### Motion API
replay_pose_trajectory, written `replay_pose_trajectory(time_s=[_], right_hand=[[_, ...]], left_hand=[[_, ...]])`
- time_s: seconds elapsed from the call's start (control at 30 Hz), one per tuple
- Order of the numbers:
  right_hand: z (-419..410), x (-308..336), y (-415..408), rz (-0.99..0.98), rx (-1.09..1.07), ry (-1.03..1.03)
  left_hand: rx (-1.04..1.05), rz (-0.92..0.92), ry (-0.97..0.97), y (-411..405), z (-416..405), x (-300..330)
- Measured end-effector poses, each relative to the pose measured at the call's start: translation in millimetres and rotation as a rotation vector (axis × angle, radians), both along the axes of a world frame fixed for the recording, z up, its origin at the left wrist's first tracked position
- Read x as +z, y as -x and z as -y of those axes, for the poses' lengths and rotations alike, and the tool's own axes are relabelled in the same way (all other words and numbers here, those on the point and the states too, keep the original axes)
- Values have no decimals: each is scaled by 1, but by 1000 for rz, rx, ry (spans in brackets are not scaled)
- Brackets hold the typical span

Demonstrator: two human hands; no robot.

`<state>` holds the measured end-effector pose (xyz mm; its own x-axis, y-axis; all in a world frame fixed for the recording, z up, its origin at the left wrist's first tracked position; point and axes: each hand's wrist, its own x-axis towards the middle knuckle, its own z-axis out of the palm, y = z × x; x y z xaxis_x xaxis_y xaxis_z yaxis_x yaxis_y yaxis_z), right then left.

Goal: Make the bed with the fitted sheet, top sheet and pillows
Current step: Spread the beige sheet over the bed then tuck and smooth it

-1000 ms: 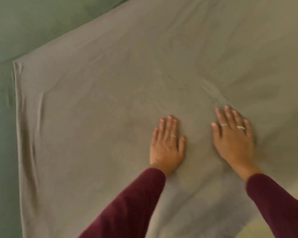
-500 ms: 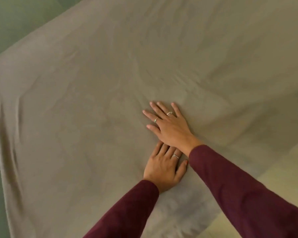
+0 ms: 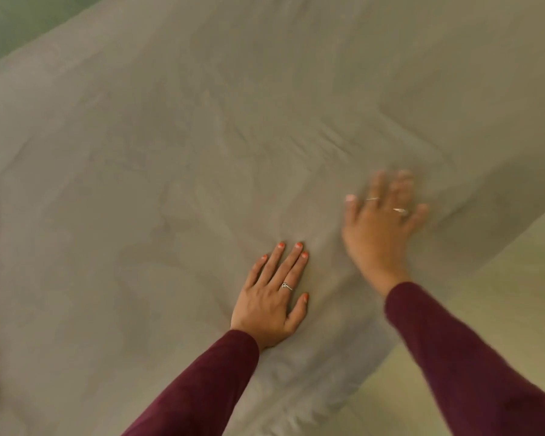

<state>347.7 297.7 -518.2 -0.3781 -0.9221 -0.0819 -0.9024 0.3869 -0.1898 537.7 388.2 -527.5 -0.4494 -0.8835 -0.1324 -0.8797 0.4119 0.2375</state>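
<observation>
A grey-beige sheet (image 3: 202, 152) lies spread over the bed and fills most of the view, with soft creases running across its middle. My left hand (image 3: 272, 297) presses flat on it, fingers straight and close together. My right hand (image 3: 379, 221) lies flat on the sheet to the right and a little farther away, fingers spread, blurred by motion. Both arms wear dark red sleeves. No pillows are in view.
The sheet's near right edge (image 3: 422, 335) runs diagonally, and a pale floor (image 3: 501, 294) shows beyond it at the lower right. A green surface (image 3: 19, 23) shows past the sheet at the top left corner.
My right hand has swept from above my left hand out to the right across the sheet. My left hand has stayed pressed flat. The view has shifted slightly.
</observation>
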Motion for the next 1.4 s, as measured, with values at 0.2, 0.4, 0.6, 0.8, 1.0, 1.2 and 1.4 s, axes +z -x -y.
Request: replay_pose_trajectory(time_s=[0.2,0.4,0.6,0.8,1.0,1.2,1.4], right_hand=[[4,1,-86,134,965,-154],[59,-12,79,-113,387,-1],[71,20,110,145,-437,-176],[103,10,-61,156,457,71],[113,-10,-76,83,1108,-118],[144,-3,129,-82,188,-12],[120,21,167,152,-422,-142]], left_hand=[[-11,22,-14,1,1,3],[-7,40,-38,2,4,3],[3,82,-93,4,2,6],[-4,54,-47,3,5,7],[-17,52,-51,3,5,7],[-26,59,-67,6,4,11],[51,56,-67,18,12,20]])
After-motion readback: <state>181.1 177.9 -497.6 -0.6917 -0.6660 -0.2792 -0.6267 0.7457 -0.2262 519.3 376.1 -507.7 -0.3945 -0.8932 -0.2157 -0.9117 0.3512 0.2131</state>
